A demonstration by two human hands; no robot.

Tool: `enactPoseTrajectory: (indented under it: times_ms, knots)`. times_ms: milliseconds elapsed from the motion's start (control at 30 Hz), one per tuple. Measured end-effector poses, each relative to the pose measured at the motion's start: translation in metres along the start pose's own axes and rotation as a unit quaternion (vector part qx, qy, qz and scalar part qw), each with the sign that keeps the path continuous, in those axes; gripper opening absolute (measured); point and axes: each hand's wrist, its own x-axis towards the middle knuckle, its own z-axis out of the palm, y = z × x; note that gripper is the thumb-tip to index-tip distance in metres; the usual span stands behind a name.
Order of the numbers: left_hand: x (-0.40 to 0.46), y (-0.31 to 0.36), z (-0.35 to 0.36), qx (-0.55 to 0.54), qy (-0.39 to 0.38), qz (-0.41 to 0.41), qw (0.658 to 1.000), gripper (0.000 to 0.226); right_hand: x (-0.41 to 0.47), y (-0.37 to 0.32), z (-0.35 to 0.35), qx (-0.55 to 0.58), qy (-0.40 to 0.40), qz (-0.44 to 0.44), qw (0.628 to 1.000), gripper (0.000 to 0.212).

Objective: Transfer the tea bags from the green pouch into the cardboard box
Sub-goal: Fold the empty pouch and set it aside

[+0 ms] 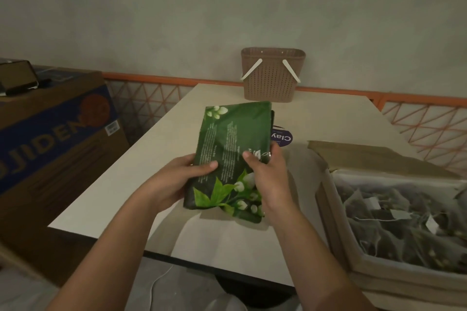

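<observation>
A pale surface (pixel 156 139) carries a cardboard box (pixel 336 212) at its right edge, lined with clear film and full of tea bags (pixel 394 214). A brown basket (pixel 271 74) stands at the far edge. Above the middle, the green pouch (pixel 232 149) is held tilted: the left hand (pixel 177 179) grips its left edge, the right hand (pixel 267 179) pinches its right edge.

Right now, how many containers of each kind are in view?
Green pouch: 1
Cardboard box holding tea bags: 1
Brown basket: 1
Large printed carton: 1
Total: 4
</observation>
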Motion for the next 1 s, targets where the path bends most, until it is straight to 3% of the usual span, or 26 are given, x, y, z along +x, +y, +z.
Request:
enactPoseTrajectory:
  times_ms: [233, 367, 600, 1000]
  knots:
    - [0.006, -0.013, -0.003, -0.068, 0.095, 0.07, 0.991, 0.041, -0.004, 0.015, 0.008, 0.008, -0.021, 0.041, 0.999, 0.009]
    - [0.0, -0.016, 0.0, -0.068, 0.1, 0.076, 0.99, 0.029, -0.003, 0.018, 0.007, -0.01, -0.042, 0.034, 0.999, 0.012]
    - [-0.005, -0.002, -0.001, -0.042, 0.114, 0.068, 0.99, 0.029, 0.001, 0.011, -0.007, -0.003, -0.086, 0.07, 0.994, 0.015]
    - [0.007, -0.001, 0.008, -0.106, 0.08, -0.004, 0.991, 0.024, 0.015, 0.008, -0.004, 0.12, -0.022, 0.123, 0.985, 0.031]
